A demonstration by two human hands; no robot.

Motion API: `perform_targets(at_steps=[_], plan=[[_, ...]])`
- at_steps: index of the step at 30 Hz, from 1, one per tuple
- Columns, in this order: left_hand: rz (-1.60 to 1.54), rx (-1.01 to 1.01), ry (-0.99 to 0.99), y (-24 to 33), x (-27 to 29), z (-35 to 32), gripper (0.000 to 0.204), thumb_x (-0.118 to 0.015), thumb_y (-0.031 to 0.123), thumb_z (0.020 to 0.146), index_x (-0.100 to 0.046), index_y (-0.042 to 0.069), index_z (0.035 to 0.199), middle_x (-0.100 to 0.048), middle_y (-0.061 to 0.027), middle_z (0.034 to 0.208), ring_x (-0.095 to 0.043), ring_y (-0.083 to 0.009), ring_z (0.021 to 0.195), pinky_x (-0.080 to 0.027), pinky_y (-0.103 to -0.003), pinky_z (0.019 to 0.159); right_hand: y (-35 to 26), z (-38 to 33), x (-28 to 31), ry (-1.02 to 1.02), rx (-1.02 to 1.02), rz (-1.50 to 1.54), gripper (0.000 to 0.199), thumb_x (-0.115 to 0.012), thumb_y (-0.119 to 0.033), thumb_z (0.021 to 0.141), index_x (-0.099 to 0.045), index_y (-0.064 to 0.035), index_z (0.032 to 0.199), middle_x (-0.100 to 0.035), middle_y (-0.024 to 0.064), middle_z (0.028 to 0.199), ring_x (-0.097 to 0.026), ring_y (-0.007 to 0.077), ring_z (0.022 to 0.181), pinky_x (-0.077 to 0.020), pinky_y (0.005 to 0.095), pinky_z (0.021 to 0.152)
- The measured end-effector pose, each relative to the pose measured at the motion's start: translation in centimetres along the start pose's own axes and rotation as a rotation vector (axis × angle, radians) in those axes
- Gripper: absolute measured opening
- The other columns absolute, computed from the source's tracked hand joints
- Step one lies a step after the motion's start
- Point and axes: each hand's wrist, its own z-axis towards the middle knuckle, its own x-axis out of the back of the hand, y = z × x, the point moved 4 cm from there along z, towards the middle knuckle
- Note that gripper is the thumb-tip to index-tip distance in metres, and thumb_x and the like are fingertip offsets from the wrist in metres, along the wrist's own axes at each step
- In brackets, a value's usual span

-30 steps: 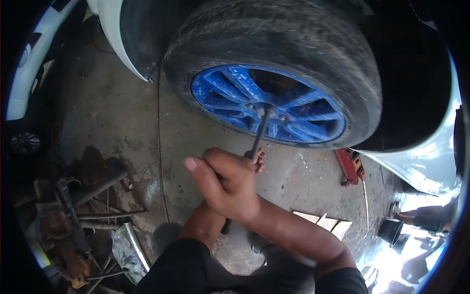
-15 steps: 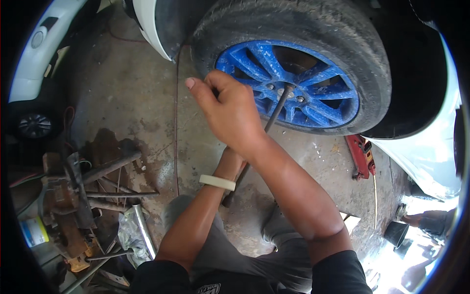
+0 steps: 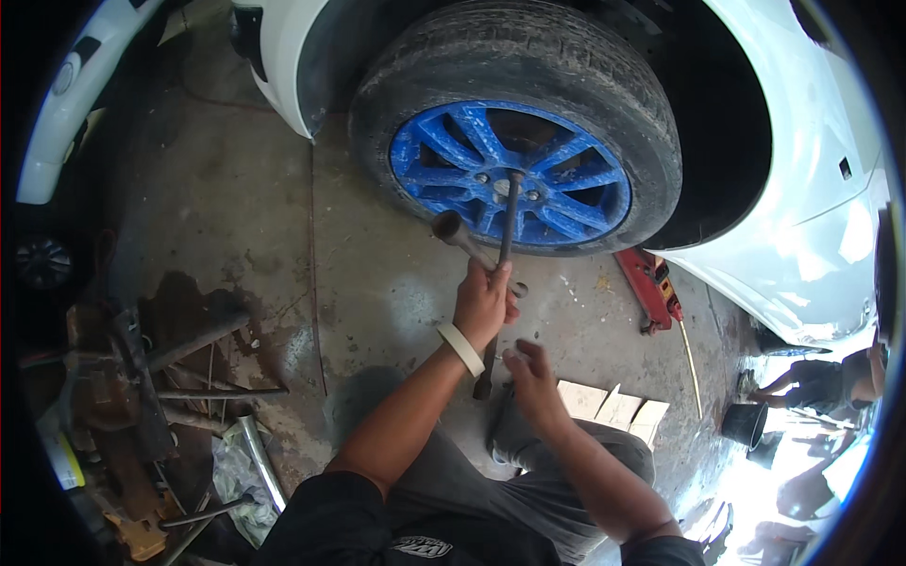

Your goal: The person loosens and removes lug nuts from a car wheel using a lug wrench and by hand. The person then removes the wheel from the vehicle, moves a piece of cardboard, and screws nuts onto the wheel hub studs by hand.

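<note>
A four-way lug wrench (image 3: 508, 222) reaches from my lap to the hub of a blue spoked wheel (image 3: 453, 141), one socket end set over a nut near its centre. My left hand (image 3: 483, 307), with a pale band at the wrist, is closed around the wrench near its crossing. Another socket end points up and left beyond my fingers. Lower right, my right hand (image 3: 536, 382) is off the wrench, its fingers apart and slightly blurred. Two other wheel nuts show beside the fitted socket. The black tire (image 3: 651, 179) stands under a white car's fender (image 3: 812, 141).
A red floor jack (image 3: 646, 288) sits right of the wheel. Flattened cardboard (image 3: 613, 407) lies beside my knee. Metal bars and scrap parts (image 3: 123, 406) crowd the left. A black bucket (image 3: 745, 424) and another person (image 3: 821, 382) are at the far right.
My right hand has come down from beside the rim to the lower right, away from the wrench. The crossing arm of the wrench and my left hand's grip now show. The view has shifted.
</note>
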Motion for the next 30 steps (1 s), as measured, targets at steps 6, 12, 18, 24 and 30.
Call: perform_targets(at_steps=[6,12,18,24,30], plan=[[-0.744,0.412,-0.294,-1.1,1.0,1.6,0.066,-0.044,0.064,0.103,-0.065,0.002,0.108,-0.073,-0.0182,0.088,-0.072,-0.0266,0.069,-0.062,-0.038,0.062,1.7,-0.3,-3.7,-0.621,-0.267,0.574,0.052,-0.051,-0.041,0.107,-0.049,0.0000,0.139,-0.066,0.0160,0.117,-0.064,0.0243,0.111,-0.0539,0.0424,0.094],[-0.069,0.348,-0.326,-1.9,4.0,0.0,0.054,-0.050,0.054,0.105,-0.065,0.004,0.115,-0.071,-0.0110,0.088,-0.071,-0.0207,0.076,-0.060,-0.034,0.070,0.9,-0.4,-3.9,-0.502,-0.163,0.427,0.040,-0.043,-0.034,0.110,-0.052,0.0001,0.128,-0.066,0.0123,0.103,-0.065,0.0234,0.095,-0.0525,0.0393,0.086],[0.232,0.095,-0.209,0.2,8.0,-2.0,0.039,-0.050,0.042,0.107,-0.065,0.007,0.115,-0.069,-0.0050,0.092,-0.067,-0.0136,0.084,-0.055,-0.031,0.074,0.8,1.8,-3.8,-0.645,-0.129,0.744,0.035,-0.050,-0.029,0.108,-0.054,0.0026,0.121,-0.067,0.0138,0.099,-0.067,0.0242,0.088,-0.0531,0.0373,0.079],[0.397,0.090,-0.284,-1.8,8.3,-3.9,0.042,-0.049,0.047,0.107,-0.065,0.008,0.112,-0.067,-0.0026,0.095,-0.064,-0.0125,0.088,-0.053,-0.030,0.074,1.3,2.2,-3.4,-0.098,0.170,-0.099,0.034,-0.058,-0.030,0.104,-0.058,0.0042,0.105,-0.071,0.0138,0.080,-0.070,0.0228,0.061,-0.0539,0.0338,0.056],[0.339,0.219,-0.354,-2.9,9.1,-4.8,0.048,-0.047,0.051,0.106,-0.064,0.007,0.112,-0.066,-0.0036,0.095,-0.063,-0.0133,0.091,-0.052,-0.031,0.075,0.5,2.3,-4.8,-0.267,0.057,0.229,0.035,-0.060,-0.031,0.103,-0.056,0.0041,0.108,-0.067,0.0131,0.089,-0.065,0.0207,0.070,-0.0534,0.0347,0.063]])
